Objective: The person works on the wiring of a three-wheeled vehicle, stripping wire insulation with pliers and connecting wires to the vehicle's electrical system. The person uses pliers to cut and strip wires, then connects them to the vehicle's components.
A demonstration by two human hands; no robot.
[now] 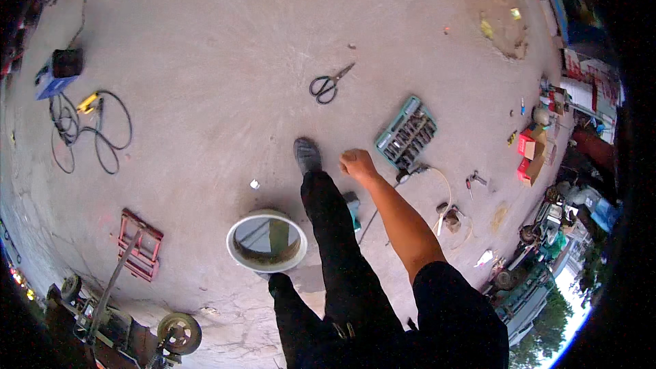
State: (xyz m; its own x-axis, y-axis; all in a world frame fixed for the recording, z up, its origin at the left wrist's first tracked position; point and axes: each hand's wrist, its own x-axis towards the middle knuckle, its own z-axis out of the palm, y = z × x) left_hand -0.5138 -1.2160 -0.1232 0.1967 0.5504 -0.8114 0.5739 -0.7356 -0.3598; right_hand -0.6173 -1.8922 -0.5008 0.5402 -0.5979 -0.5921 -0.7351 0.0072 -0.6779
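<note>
My right hand (355, 162) reaches out past my leg with its fingers curled closed; I cannot make out whether anything is inside them. It is left of an open green case of sockets (406, 132) and beside my shoe (307, 154). A pair of large black-handled scissors (326, 89) lies on the concrete floor (225, 96) ahead. A round white basin (236, 251) of murky liquid stands left of my legs. Partly hidden behind my leg and forearm is a teal item (354, 208). My left hand is out of view.
Hoses with a yellow tool (87, 102) lie near a blue-and-black box (58, 78). A red frame (140, 242) and wheeled jack equipment (179, 333) are lower left. Small tools (476, 181), red boxes (529, 154) and machinery (519, 287) line the right.
</note>
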